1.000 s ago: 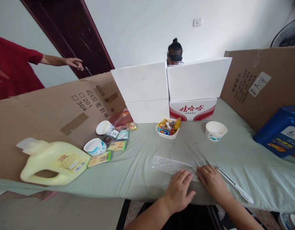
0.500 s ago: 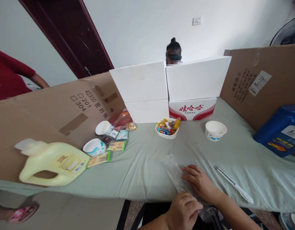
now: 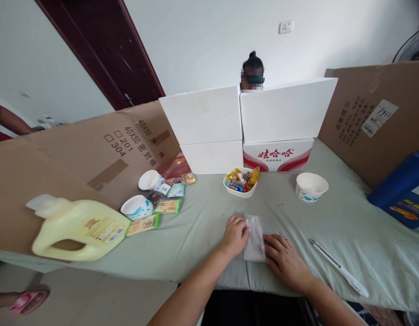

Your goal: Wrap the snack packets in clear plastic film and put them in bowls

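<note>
Fingers of both hands lie flat on a clear bag [image 3: 254, 237], pressing it to the green cloth [image 3: 202, 226] near the front edge of the table. The left hand [image 3: 233, 235] touches the bag's left side with its fingers bent onto the film; the right hand [image 3: 286, 260] rests on the lower right corner, fingers spread and low. Neither hand grips anything; both only press.

The bag looks folded into a short upright strip, narrow and lying flat, so the folding seems well along. Nothing shows inside it, and it is not yet lifted from the cloth.

The film is thin, glossy and see-through, with creases catching the light.

Right of the hands, a white pen-like stick [image 3: 338, 267] lies slantwise toward the front right corner. Farther back, a bowl of sweets [image 3: 241, 182] stands mid-table and an empty bowl [image 3: 311, 186] to its right. Packets [image 3: 166, 206] and a yellow jug [image 3: 76, 224] lie toward the left edge.
</note>
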Available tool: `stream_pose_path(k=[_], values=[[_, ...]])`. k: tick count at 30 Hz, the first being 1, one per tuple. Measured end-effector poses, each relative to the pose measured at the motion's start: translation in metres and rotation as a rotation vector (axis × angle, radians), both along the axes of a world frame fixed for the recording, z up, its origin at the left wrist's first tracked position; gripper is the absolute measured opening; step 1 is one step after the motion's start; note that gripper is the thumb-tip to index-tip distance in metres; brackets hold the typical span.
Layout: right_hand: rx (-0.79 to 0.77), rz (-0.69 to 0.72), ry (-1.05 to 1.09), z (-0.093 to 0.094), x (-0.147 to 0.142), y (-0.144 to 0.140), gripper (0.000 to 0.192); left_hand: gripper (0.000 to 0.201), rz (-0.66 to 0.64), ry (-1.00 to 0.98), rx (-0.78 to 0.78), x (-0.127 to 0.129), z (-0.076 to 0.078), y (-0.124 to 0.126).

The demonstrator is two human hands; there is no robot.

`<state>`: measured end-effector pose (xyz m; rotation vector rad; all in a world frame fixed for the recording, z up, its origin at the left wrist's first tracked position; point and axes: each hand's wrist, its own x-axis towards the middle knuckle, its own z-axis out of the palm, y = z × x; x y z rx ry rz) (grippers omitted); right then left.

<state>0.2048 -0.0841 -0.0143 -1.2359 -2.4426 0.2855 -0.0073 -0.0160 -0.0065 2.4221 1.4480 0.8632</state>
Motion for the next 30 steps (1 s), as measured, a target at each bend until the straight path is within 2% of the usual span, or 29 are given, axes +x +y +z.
stream_pose_path(k=[3, 7, 12, 14, 17, 20, 22, 26, 28, 30], values=[[0.016, -0.01, -0.005, -0.002, 0.0, 0.001, 0.027, 0.006, 0.046, 0.049, -0.011, 0.002, -0.005, 0.012], [0.022, -0.017, -0.015, -0.005, -0.001, 0.001, 0.026, 0.008, 0.041, 0.072, -0.023, 0.008, -0.007, 0.022], [0.051, -0.008, 0.022, -0.006, 0.001, 0.0, 0.025, 0.008, 0.05, 0.116, -0.022, 0.016, -0.007, 0.024], [0.103, -0.048, 0.092, -0.004, 0.002, 0.001, 0.023, 0.008, 0.064, 0.135, -0.011, 0.017, -0.008, 0.022], [0.193, -0.112, 0.199, 0.002, -0.006, 0.003, 0.022, 0.009, 0.067, 0.128, 0.019, 0.018, -0.013, 0.021], [0.184, -0.032, 0.156, 0.002, -0.023, 0.005, 0.034, 0.01, 0.07, 0.1, 0.05, 0.017, -0.02, 0.024], [0.129, 0.017, 0.08, -0.004, -0.035, 0.004, 0.042, 0.012, 0.113, 0.064, 0.069, 0.015, -0.024, 0.026], [0.103, -0.001, 0.011, -0.02, -0.045, -0.002, 0.044, 0.012, 0.273, -0.047, 0.129, 0.004, -0.027, 0.03], [0.117, -0.005, 0.012, -0.024, -0.045, -0.005, 0.044, 0.015, 0.229, -0.057, 0.138, 0.0, -0.025, 0.029], [0.119, -0.005, 0.023, -0.024, -0.043, -0.006, 0.043, 0.014, 0.021, -0.033, 0.127, 0.001, -0.02, 0.025]])
